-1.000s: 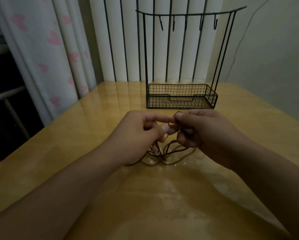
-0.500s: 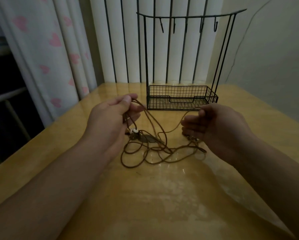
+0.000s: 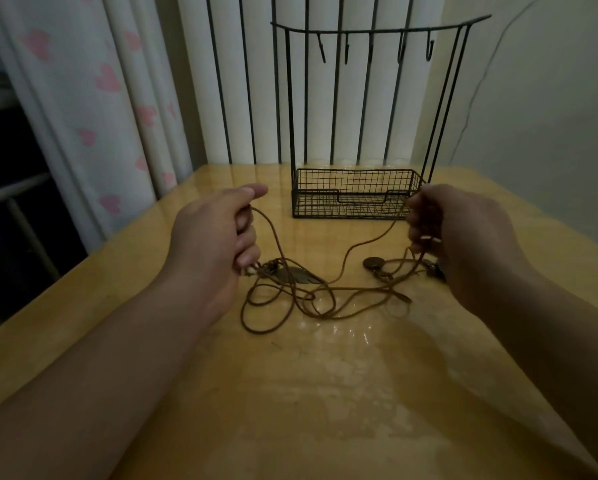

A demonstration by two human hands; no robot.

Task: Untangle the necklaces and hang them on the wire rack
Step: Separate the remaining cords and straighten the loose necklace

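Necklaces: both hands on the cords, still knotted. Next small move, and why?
Probably lift the left hand a little to draw its cord out of the tangle. The necklaces lie looped over each other on the table, the right hand holds the other end, and the rack hooks are bare.

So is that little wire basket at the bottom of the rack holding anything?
Empty, as far as shows. Through the mesh of the basket only bare wire is visible; the necklaces lie on the table in front.

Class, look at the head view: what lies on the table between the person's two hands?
Between the left hand and right hand, tangled brown necklace cords with a round pendant lie on the table.
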